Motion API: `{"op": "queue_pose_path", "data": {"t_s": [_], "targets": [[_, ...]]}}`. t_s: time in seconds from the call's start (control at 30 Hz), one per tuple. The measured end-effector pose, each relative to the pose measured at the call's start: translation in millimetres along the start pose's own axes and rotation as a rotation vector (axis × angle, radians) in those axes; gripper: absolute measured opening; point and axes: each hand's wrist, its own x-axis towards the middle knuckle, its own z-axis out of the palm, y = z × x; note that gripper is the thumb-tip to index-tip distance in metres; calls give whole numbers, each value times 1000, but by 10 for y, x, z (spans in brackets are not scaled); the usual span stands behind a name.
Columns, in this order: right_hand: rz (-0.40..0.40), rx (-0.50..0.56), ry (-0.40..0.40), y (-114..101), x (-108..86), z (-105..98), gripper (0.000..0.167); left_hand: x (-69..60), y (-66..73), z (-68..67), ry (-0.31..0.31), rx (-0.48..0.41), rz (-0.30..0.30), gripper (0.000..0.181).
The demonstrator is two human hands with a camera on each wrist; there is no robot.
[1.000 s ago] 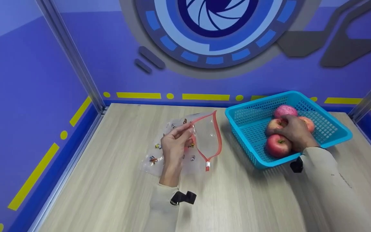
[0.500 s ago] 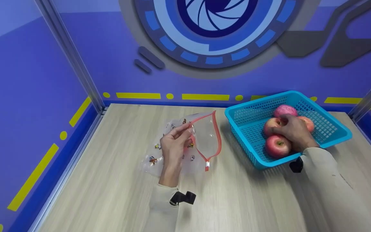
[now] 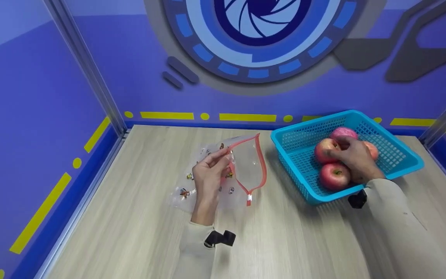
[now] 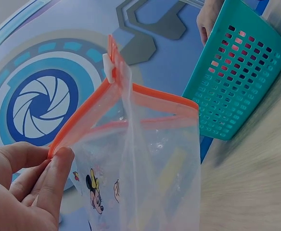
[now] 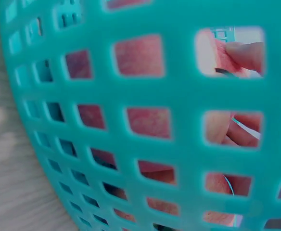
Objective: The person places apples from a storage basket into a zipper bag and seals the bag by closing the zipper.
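Note:
My left hand [image 3: 208, 170] pinches the rim of a clear zipper bag [image 3: 242, 197] between thumb and fingers. The bag has an orange-red zip edge, a white slider and printed cartoon figures. Its mouth gapes toward the right; in the left wrist view the pinched zip edge [image 4: 90, 108] shows up close. Inside the blue plastic basket [image 3: 296, 174], my right hand [image 3: 356, 157] grips a red-yellow apple [image 3: 325, 151], thumb in front and fingers behind. Around it lie several more apples, one red apple [image 3: 334, 176] in front and a pink apple [image 3: 343, 133] behind.
The basket's perforated wall [image 5: 184, 91] fills most of the right wrist view and partly hides hand and apples. Bag and basket stand on a light wooden table [image 3: 138, 217]. Blue printed panels [image 3: 223, 97] close off the back and the sides.
The gripped apple has shifted slightly left within the basket, and my right thumb has moved with it. My left hand and the bag stay in place.

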Motion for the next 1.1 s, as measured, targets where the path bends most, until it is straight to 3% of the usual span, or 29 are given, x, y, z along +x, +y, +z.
{"op": "queue_pose_path", "data": {"t_s": [0.3,0.57,1.1], "targets": [[28,38,3,-53,-9,-29,98,5,10,-17,-10,-4,17,24],[5,60,25,-183,-64,-29,95,-2,4,-23,0,-6,9,24],[-15,287,130,-485,-215,156,87,7,0,-24,0,9,15,24]]}}
